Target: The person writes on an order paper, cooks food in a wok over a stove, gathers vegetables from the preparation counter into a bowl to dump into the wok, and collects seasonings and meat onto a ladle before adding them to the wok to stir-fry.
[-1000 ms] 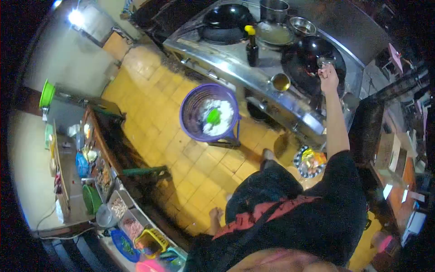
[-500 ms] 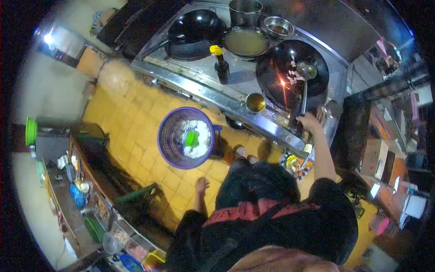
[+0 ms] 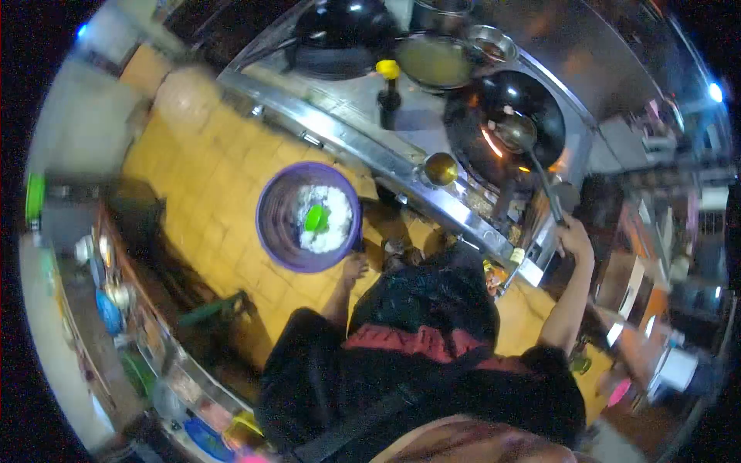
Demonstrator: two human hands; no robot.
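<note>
At the right, my right hand [image 3: 573, 238] is closed around the handle end of a long metal ladle [image 3: 545, 182]. The ladle's bowl rests in or just above a black wok [image 3: 548, 108] on the stove, and I cannot tell whether it touches. Orange light glows beside the bowl. The pale food pieces in the wok are hard to make out in the blur. My left hand [image 3: 355, 268] hangs low with nothing in it, its fingers loosely apart. It is beside a purple basket [image 3: 266, 241] of white rice-like food [image 3: 333, 208], with a green scoop [image 3: 315, 218] lying in it.
Along the stove stand a small bowl of amber liquid [image 3: 441, 168], a dark bottle with a yellow cap [image 3: 388, 96], a pan of cloudy liquid [image 3: 434, 62], a metal bowl [image 3: 492, 45] and another black wok [image 3: 340, 38]. A cluttered counter [image 3: 131, 309] runs along the left.
My right hand has drawn right and back with the ladle handle, and the ladle's bowl has shifted slightly. My left hand is higher and nearer the basket. The whole view has turned and blurred.
</note>
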